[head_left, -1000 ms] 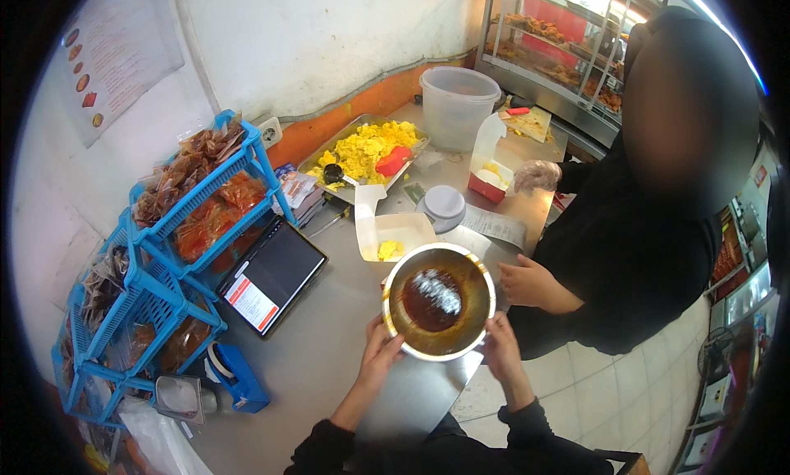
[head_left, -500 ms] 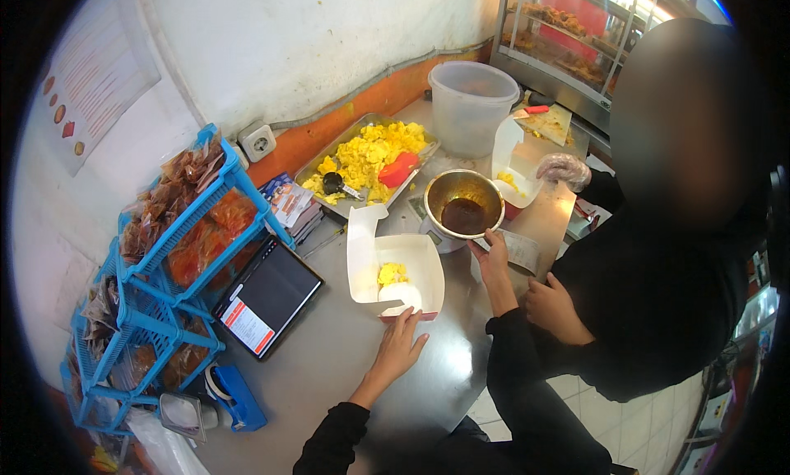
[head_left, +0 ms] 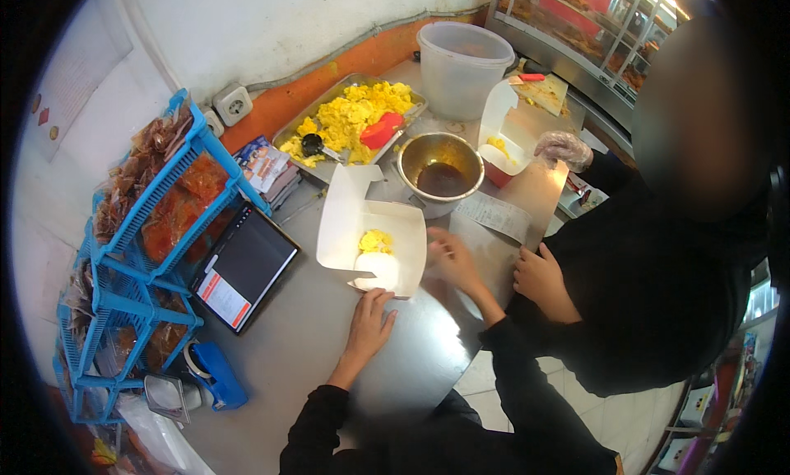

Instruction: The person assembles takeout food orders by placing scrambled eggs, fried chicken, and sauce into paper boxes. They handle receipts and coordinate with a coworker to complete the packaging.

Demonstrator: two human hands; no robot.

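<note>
A white open takeaway box (head_left: 407, 232) stands on the metal counter, its lid flap raised at the left. Inside lie yellow scrambled egg (head_left: 376, 242) and a white rounded mound (head_left: 378, 269), which may be rice. My left hand (head_left: 370, 323) rests its outstretched fingertips on the box's near edge. Close to the box's right wall is my right hand (head_left: 453, 261), empty, slightly blurred, fingers apart. Beyond it stands a metal bowl (head_left: 409, 158) with dark brown sauce at the bottom; neither of my hands touches it.
Behind is a metal tray (head_left: 288, 137) of scrambled egg with a black scoop and a red tool. A clear plastic tub (head_left: 465, 72) stands beside it. At left are a tablet (head_left: 244, 265), blue baskets (head_left: 156, 236) and a tape dispenser (head_left: 216, 376). At right, a co-worker's gloved hand (head_left: 566, 151) nears another box (head_left: 498, 117).
My right hand has let go of the bowl's rim and come left and nearer, beside the box. The bowl now stands by itself. My left hand stays at the box edge. The view has shifted.
</note>
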